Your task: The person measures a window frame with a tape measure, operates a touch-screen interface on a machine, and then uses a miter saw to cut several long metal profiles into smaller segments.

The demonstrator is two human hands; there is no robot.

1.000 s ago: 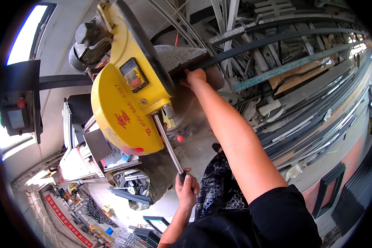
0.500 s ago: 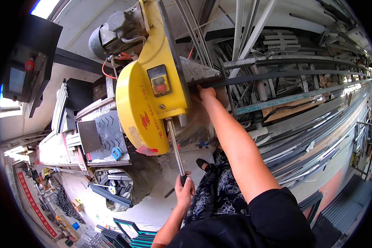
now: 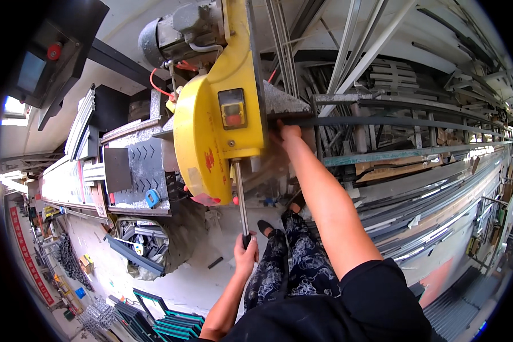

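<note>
A yellow cut-off saw head [image 3: 202, 139] with a grey motor [image 3: 179, 37] and a small switch box [image 3: 232, 108] fills the upper middle. From its underside a steel lever [image 3: 241, 199] with a black grip runs down toward me. Wrapped round that grip is my left hand [image 3: 246, 255]. My right arm is stretched forward, and my right hand [image 3: 289, 135] closes on a long dark grey metal profile [image 3: 370, 121] just right of the saw. Its fingertips are partly hidden beside the yellow guard. The blade is out of sight.
A bench [image 3: 145, 182] with a blue tape measure [image 3: 153, 198] stands left of the saw. Below it is a sack of offcuts [image 3: 139, 248]. Racks of long metal profiles [image 3: 433, 199] line the right side. Dark frames [image 3: 171, 319] lie at the lower left.
The view has shifted, and the saw head and lever appear further right against the bench, the lever more upright. Both hands keep their grip, on the lever and on the profile.
</note>
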